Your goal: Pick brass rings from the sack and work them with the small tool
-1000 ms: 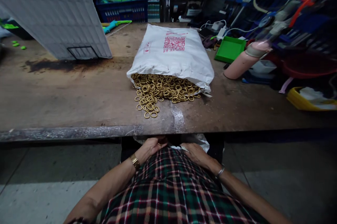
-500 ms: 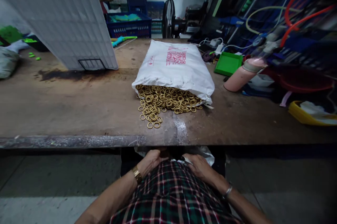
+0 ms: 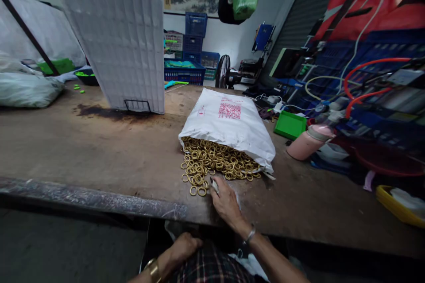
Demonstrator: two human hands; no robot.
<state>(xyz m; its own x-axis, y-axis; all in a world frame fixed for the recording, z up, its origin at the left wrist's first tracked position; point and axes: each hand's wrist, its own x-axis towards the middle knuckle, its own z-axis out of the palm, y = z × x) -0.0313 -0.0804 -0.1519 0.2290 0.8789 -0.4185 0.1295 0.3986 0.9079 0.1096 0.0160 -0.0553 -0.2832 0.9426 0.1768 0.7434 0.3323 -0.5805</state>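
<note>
My right hand point(image 3: 226, 199) reaches over the table's front part, its fingers closed around a small pale object with a dark tip point(image 3: 215, 185). That object points toward the loose brass-coloured rings point(image 3: 201, 191) just ahead of it. Many more rings point(image 3: 215, 157) spill from the mouth of a white sack point(image 3: 229, 125) printed with a red square code. Down in my lap, below the table edge, my left hand point(image 3: 184, 246) has its fingers curled. Whatever it grips, if anything, is hidden.
On the worn wooden table point(image 3: 133, 154), a tall white panel point(image 3: 133, 48) stands at left in a wire holder. At right are a green tray point(image 3: 290, 125), a pink bottle point(image 3: 309, 142) and a yellow basin point(image 3: 395, 205). A filled bag point(image 3: 28, 90) lies far left.
My right hand has come up from my lap onto the table beside the rings, with the small pale object in it. My left hand stays in my lap. The view has tilted up.
</note>
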